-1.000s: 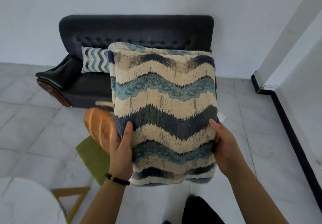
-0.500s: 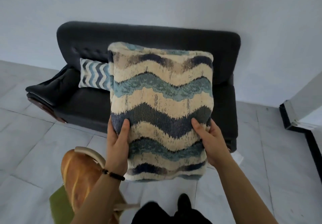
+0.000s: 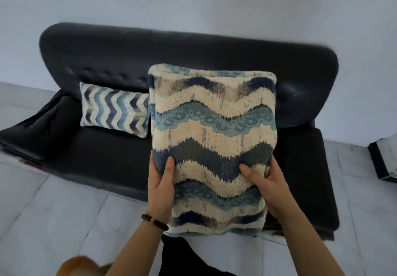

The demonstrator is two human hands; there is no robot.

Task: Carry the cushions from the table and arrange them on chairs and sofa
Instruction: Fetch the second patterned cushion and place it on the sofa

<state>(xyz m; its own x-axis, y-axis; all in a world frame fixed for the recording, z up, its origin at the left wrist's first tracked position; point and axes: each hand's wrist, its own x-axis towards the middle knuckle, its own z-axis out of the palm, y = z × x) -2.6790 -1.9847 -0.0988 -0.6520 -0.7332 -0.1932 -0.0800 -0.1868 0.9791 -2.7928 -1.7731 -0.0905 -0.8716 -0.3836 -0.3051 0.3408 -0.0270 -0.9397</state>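
Observation:
I hold a large cushion [image 3: 212, 129] with cream, teal and navy wave stripes upright in front of me, over the seat of a black sofa [image 3: 107, 155]. My left hand [image 3: 161, 186] grips its lower left edge and wears a dark bead bracelet. My right hand [image 3: 263, 181] grips its lower right edge. A smaller blue-and-white zigzag cushion [image 3: 113, 108] leans against the sofa's backrest on the left side of the seat.
The sofa stands against a pale wall on a grey tiled floor [image 3: 53, 211]. An orange-brown rounded object [image 3: 77, 268] shows at the bottom left edge. A dark-edged wall corner [image 3: 384, 159] stands at the right.
I have moved closer to the sofa with the cushion in both hands. The sofa now fills the view, and the orange-brown thing and green seat have slid down out of view.

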